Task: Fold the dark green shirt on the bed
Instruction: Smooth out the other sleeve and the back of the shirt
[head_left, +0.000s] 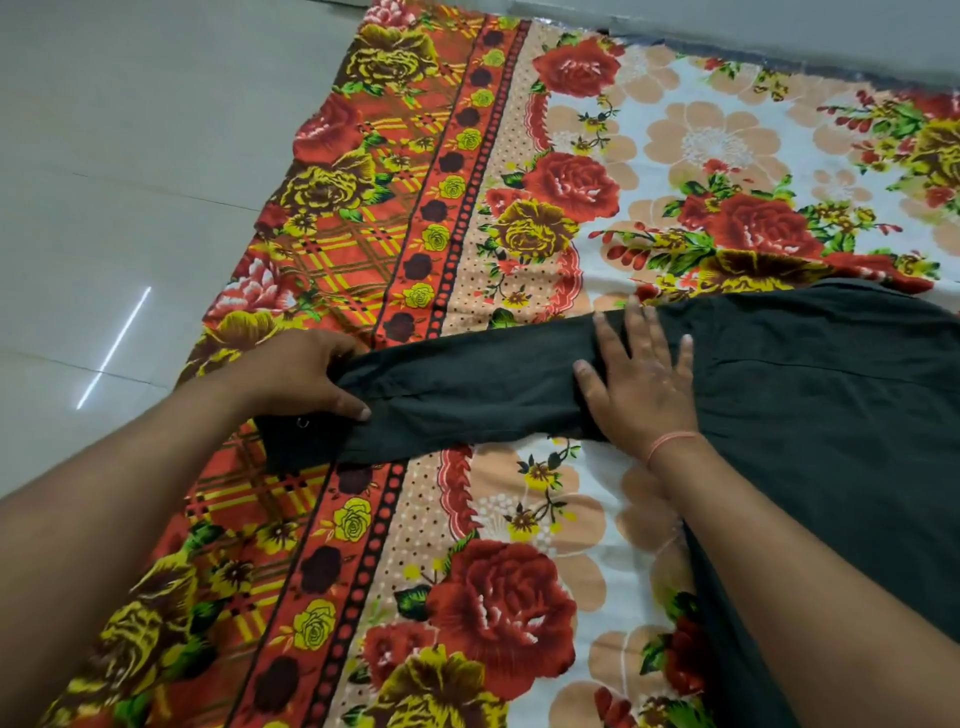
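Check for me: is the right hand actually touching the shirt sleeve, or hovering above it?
Touching. The head view shows the right hand lying flat, palm down, on the sleeve of the dark green shirt, fingers spread with no gap visible beneath.

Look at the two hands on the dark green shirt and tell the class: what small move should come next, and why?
Probably swing the sleeve across onto the shirt body. The left hand has a grip on the cuff end, which reaches out over the bedsheet's orange border, while the right hand lies flat near the shoulder, where it can pin the fold line.
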